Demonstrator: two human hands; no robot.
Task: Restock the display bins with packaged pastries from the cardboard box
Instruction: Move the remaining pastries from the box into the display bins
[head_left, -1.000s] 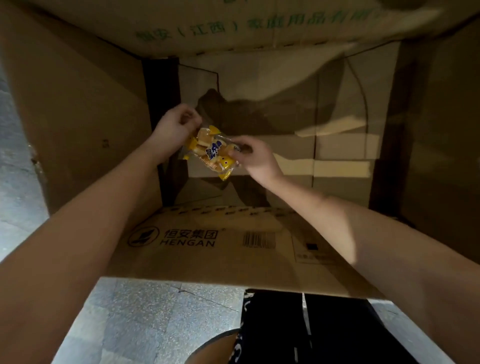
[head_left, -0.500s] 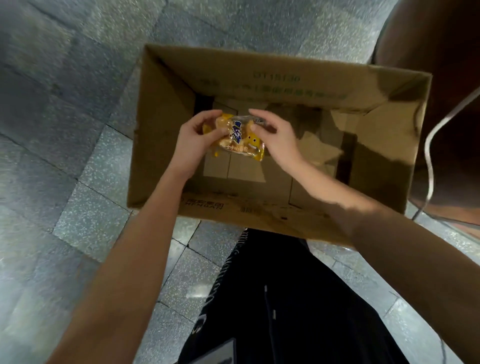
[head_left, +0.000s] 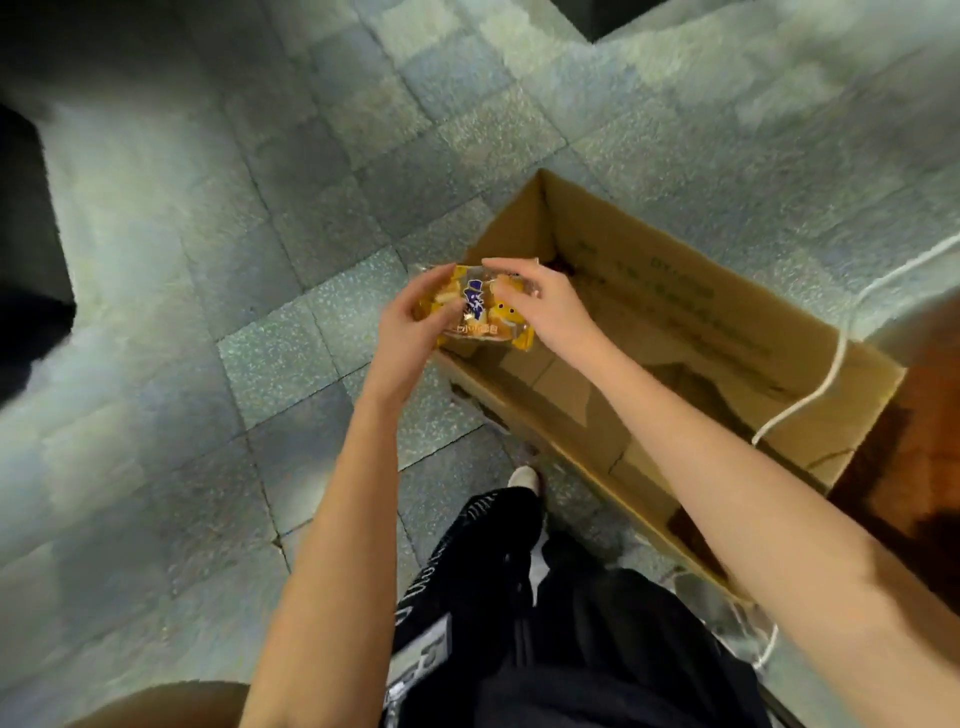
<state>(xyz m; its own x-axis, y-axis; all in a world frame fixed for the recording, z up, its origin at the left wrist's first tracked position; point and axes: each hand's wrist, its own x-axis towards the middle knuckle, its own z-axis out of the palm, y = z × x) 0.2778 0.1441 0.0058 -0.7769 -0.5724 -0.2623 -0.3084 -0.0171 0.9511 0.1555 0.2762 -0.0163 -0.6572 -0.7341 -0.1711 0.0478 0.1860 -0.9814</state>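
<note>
Our left hand (head_left: 410, 332) and right hand (head_left: 548, 306) pinch the pastry packet (head_left: 480, 314) over the cardboard box's (head_left: 675, 291) end rim. We should grip lightly, carrying it level.

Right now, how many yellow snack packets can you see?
1. The yellow pastry packet is held between the left hand and right hand, over the cardboard box corner. More could hide inside, behind the right arm.

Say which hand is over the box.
The right hand, above the brown cardboard box; the left hand, also gripping the yellow pastry packet, is over grey floor tiles.
</note>
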